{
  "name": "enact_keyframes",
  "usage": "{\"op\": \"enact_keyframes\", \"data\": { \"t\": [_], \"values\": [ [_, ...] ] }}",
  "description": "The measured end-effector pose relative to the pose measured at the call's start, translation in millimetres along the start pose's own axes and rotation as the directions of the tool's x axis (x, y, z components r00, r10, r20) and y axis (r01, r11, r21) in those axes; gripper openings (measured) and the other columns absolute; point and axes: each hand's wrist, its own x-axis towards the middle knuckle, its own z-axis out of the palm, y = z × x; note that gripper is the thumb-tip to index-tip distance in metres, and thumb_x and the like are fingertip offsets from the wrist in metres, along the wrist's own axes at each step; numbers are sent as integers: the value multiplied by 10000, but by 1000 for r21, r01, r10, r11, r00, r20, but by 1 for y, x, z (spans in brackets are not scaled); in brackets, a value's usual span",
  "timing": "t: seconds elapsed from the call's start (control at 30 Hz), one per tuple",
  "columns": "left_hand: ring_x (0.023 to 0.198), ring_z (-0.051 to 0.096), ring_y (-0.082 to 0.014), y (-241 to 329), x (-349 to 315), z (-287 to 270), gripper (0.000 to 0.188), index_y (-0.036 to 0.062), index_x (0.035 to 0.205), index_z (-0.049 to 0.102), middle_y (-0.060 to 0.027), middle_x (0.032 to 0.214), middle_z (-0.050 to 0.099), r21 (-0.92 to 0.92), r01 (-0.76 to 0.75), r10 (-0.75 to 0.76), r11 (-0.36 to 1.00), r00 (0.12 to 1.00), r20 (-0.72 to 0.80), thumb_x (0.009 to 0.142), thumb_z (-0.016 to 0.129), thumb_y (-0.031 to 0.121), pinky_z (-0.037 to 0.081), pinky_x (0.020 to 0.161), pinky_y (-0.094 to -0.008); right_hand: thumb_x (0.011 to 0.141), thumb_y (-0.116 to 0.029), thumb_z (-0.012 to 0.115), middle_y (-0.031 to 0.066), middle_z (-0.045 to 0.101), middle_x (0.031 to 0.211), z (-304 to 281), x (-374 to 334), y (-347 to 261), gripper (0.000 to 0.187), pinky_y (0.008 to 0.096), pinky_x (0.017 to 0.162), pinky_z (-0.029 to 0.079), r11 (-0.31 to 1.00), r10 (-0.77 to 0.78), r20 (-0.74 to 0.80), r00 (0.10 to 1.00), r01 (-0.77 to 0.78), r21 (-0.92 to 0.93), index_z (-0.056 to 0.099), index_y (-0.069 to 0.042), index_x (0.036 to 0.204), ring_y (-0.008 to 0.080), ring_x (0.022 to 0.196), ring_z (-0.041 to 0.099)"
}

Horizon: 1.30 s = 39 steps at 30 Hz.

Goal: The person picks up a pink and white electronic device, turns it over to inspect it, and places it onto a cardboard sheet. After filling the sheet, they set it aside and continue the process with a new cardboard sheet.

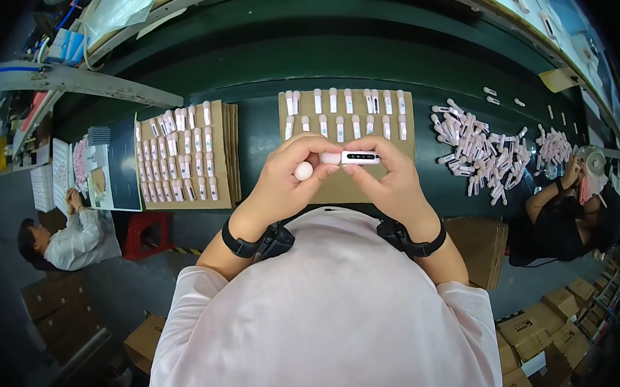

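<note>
Over the near edge of a brown cardboard sheet, both my hands hold one small pale pink wand-shaped device level. It has a rounded head and a black button panel facing up. My left hand is closed, pinching the head end. A second round pale head pokes out between its fingers, and whatever is attached is hidden in the palm. My right hand is closed on the panel end between thumb and fingers. Beyond my hands, similar wands lie in two rows on the sheet.
To the left, a cardboard stack carries several rows of wands. A loose heap of wands covers the right side of the green table. One person sits at the far left, another at the far right. Cartons stand behind, lower right.
</note>
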Motion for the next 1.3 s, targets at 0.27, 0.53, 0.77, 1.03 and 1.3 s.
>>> {"op": "enact_keyframes", "data": {
  "t": [0.27,0.53,0.77,1.03,1.3],
  "values": [
    [899,601,-166,6,0,4,239,-1,1050,612,-108,1020,619,28,-4,3,1000,998,56,821,660,-49,490,737,-248,828,-53,692,56,653,982,-4,-7,-4,217,260,818,468,998,-51,-54,997,50,-34,623,-25,1032,139,904,604],
    [819,632,-206,7,0,7,197,37,1004,643,-84,954,665,137,-55,58,989,998,-17,813,679,3,493,670,-293,816,-44,697,59,645,972,-8,-8,2,214,257,776,471,996,77,-33,996,-76,41,631,-21,1018,132,871,596],
    [834,641,-190,7,1,5,176,29,998,651,-94,947,669,-17,180,-180,983,984,6,826,685,18,503,698,-282,808,-44,695,59,621,913,-6,-4,7,200,251,729,462,978,-192,-100,976,182,-100,640,-20,998,143,829,589],
    [775,536,-96,-8,3,4,224,20,1029,600,-44,912,606,172,119,-132,978,989,66,814,654,-19,461,702,-237,814,-43,663,69,626,875,-9,-5,10,152,259,671,470,968,90,55,994,-74,-241,629,9,952,143,760,590],
    [884,495,-93,-64,-25,-33,220,48,1064,441,-64,1042,552,-282,328,-321,902,944,69,854,458,-14,423,730,-227,817,-178,646,182,661,822,31,-13,152,208,405,659,512,808,422,1,907,-376,-453,620,17,882,321,726,646]
  ]
}}
